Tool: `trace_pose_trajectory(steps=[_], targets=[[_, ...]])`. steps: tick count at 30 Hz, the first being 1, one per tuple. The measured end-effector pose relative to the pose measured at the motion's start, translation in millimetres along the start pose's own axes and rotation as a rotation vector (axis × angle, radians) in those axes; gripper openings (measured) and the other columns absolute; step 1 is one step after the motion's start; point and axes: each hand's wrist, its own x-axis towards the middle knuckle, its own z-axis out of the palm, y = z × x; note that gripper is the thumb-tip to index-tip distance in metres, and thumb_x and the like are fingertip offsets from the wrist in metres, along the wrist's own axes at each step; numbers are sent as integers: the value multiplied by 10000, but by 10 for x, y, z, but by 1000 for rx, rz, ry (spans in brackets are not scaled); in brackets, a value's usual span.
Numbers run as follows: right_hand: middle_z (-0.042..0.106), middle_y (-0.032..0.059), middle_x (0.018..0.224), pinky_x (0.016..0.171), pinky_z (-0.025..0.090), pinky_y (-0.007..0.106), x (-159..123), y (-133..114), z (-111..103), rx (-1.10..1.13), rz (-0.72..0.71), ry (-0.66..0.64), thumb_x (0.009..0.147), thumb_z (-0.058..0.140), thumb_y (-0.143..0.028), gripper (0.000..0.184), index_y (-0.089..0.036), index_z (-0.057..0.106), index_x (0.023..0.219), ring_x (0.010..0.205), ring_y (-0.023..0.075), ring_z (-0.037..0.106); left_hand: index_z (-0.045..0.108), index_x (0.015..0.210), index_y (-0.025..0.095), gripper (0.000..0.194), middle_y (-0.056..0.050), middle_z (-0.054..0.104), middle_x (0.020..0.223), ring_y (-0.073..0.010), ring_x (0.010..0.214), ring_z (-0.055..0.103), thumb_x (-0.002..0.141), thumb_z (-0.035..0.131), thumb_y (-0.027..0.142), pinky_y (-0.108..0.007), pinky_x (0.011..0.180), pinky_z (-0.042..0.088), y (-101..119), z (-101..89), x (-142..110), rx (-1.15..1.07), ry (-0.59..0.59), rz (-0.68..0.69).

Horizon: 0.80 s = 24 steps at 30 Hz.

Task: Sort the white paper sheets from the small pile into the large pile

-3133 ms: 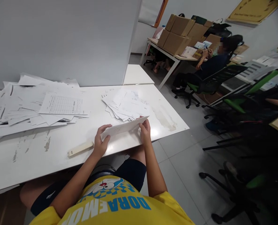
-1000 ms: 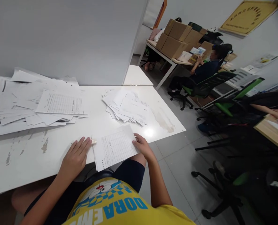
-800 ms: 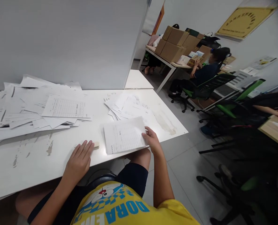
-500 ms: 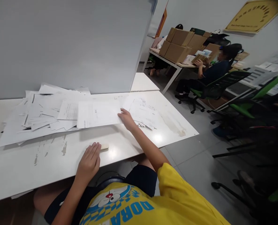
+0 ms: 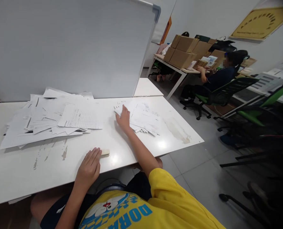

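Observation:
My left hand (image 5: 88,167) lies flat near the front edge of the white table (image 5: 122,146), fingers stretched out. It partly covers a small cream-coloured oblong block (image 5: 105,152), whose kind I cannot make out. My right hand (image 5: 123,119) is at the left side of a smaller paper pile (image 5: 145,114), thumb and index finger apart, touching the sheets there. To the left spreads a larger, untidy heap of papers (image 5: 45,111). A printed sheet with ruled lines (image 5: 82,117) lies on top of its right side.
A whiteboard (image 5: 72,47) stands behind the papers. Brown stains mark the tabletop. To the right, a person (image 5: 219,71) sits at another desk with stacked cardboard boxes (image 5: 183,51). Office chairs (image 5: 227,92) stand on the grey floor.
A sheet spanning the gap between the piles has moved right onto the smaller pile with my right hand. The ruled sheet is now uncovered. My left hand stays in place.

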Motion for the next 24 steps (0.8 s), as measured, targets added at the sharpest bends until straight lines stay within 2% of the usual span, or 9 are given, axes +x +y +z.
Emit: trace_pose_trajectory(steps=[2,5,7,9,12,14,18,20,24], targets=[[358,185,1545,1166,249,468,-43,364,-291,-108,50,12,901,458,-315,672,-88,291,1510,1417,325,295,269,1546,171,718,-132,635,1330,-271,1291,564,867,477,64,-465,1102,451,4,-6,14,13,-12,10],[345,160,1578,1196,178,475,-201,844,-652,-238,69,-94,882,546,-393,682,-118,376,1482,1457,327,258,275,1543,161,714,-141,632,1332,-275,1283,571,865,482,74,-468,1099,452,2,-11,30,41,-20,17],[314,155,1601,1201,158,480,-343,1071,-814,-276,87,-142,883,564,-456,706,-124,388,1481,1475,331,240,280,1540,162,701,-144,628,1337,-275,1279,575,870,472,88,-467,1094,458,-4,-13,39,54,-20,17],[325,159,1597,1188,194,469,-473,1209,-911,-289,112,-115,906,537,-468,676,-119,407,1470,1467,326,269,280,1541,168,695,-146,621,1347,-277,1284,571,874,462,97,-471,1091,463,-11,-12,46,54,-23,19],[381,169,1566,1167,232,463,-596,1271,-964,-307,148,-20,950,465,-412,577,-112,444,1442,1437,317,326,270,1547,181,701,-144,611,1361,-284,1294,562,877,459,104,-484,1093,463,-19,-4,51,35,-24,20],[364,172,1574,1170,221,465,-629,1254,-962,-312,141,2,956,457,-426,577,-120,443,1445,1442,319,318,258,1553,192,708,-143,602,1373,-288,1303,554,881,464,110,-490,1098,458,-22,4,51,23,-26,14],[197,177,1640,1177,194,469,-640,1205,-956,-312,121,-50,852,595,-603,835,-133,362,1501,1481,358,226,258,1554,192,714,-146,591,1386,-292,1318,539,881,484,115,-492,1115,439,-16,15,54,9,-25,5],[207,207,1630,1160,215,483,-640,1207,-981,-322,208,-38,836,600,-633,890,-104,347,1506,1466,384,242,264,1551,177,715,-154,595,1380,-292,1320,537,876,491,109,-488,1119,434,-10,15,59,23,-23,11],[333,251,1565,1115,265,510,-632,1236,-1059,-324,388,54,871,548,-620,833,-58,397,1467,1405,417,314,266,1548,152,721,-171,606,1360,-299,1319,536,866,495,96,-481,1113,436,-2,7,69,40,-31,29]])
